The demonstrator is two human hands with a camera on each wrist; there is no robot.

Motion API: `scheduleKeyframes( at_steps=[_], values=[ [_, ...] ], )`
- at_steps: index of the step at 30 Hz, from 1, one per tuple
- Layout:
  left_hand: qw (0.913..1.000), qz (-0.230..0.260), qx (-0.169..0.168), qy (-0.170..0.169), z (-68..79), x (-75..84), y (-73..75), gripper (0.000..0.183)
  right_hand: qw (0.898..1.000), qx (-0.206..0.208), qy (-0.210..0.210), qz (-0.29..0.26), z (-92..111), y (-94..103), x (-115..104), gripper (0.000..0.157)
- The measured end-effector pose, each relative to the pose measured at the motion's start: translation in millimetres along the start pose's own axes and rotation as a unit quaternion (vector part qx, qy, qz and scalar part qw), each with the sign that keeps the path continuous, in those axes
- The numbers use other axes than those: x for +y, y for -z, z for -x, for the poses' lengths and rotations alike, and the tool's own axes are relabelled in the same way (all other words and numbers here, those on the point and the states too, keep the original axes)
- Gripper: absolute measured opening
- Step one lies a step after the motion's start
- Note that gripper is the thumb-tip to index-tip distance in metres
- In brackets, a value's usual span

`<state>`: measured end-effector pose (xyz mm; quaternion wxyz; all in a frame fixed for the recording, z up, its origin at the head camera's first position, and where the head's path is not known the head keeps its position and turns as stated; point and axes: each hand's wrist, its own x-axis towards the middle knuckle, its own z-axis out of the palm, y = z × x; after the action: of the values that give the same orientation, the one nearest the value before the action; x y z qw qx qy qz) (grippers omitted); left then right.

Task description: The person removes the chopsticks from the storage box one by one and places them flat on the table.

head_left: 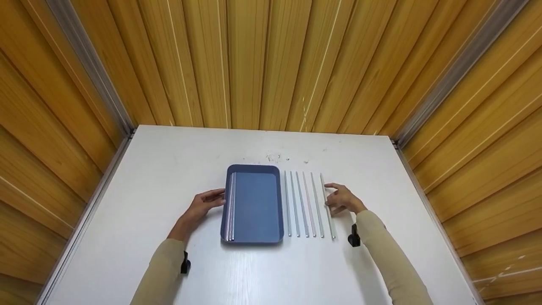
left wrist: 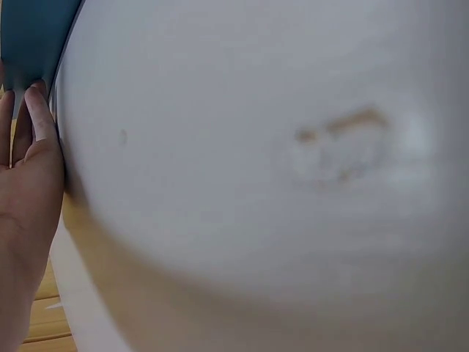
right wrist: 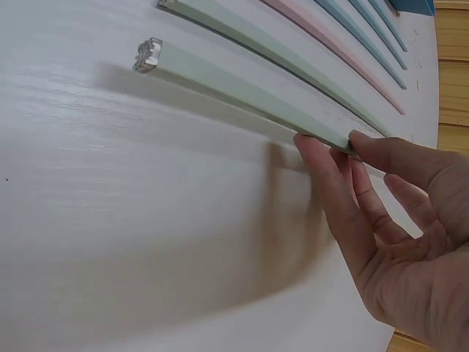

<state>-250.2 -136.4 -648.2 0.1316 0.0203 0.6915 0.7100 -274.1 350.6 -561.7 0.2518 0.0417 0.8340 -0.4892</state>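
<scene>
A blue rectangular tray lies on the table, with a few pinkish chopsticks along its inner left side. My left hand touches the tray's outer left wall with outstretched fingers; the left wrist view shows its fingertips against the blue side. Between thumb and fingers, my right hand pinches a pale green chopstick with a patterned silver end, the outermost of the row. That end appears slightly raised above its shadow. Left of it lie another green chopstick, a pink chopstick and several bluish chopsticks.
The white table carries small dark marks behind the tray. Wood-patterned walls close off the back and both sides. Metal posts stand at the back corners. A black wrist mount sits by the right sleeve.
</scene>
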Motion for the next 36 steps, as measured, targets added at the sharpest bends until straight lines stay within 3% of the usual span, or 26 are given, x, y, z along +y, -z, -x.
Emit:
scheduleKeyframes(
  at_steps=[18, 36],
  values=[
    [0.9999, 0.011, 0.000, 0.006, -1.1, -1.7, 0.4, 0.057, 0.999, 0.045, -0.002, 0.017, -4.5, -7.0, 6.6, 0.078],
    [0.9997, 0.023, 0.002, 0.000, -0.7, -0.5, -0.7, 0.055, 0.997, 0.060, -0.013, 0.054, -11.7, -16.1, 7.4, 0.073]
  ],
)
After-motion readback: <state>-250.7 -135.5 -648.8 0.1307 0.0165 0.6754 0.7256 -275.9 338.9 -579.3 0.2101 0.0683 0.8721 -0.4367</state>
